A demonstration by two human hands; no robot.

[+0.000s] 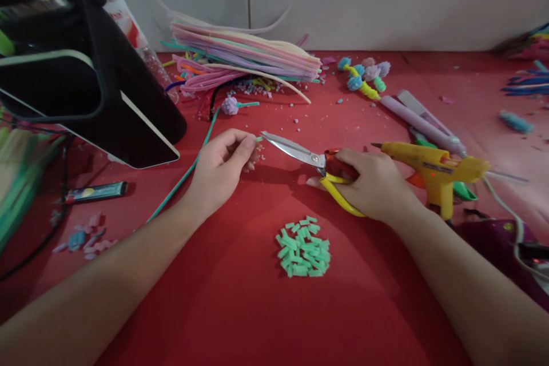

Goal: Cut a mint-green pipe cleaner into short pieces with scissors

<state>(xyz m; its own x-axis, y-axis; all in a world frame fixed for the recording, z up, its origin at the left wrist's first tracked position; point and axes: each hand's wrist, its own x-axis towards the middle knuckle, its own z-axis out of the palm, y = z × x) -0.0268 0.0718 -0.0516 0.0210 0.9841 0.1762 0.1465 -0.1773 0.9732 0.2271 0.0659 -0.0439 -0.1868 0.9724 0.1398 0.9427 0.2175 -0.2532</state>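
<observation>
My left hand [223, 166] pinches the end of a long green pipe cleaner [189, 171], whose short tip sticks out past my fingers. My right hand [373, 186] grips yellow-and-red-handled scissors [309, 157]. The blades point left and their tips almost touch the green tip. Below my hands lies a small heap of cut green pieces [303, 247] on the red table [240, 309].
A yellow glue gun [433, 168] stands right of my right hand, its cord trailing right. A bundle of pastel pipe cleaners [249, 54] lies at the back, with pompom pieces [364, 74] and a lilac tool [420, 123]. A black device [86, 80] and a lighter [96, 191] sit left.
</observation>
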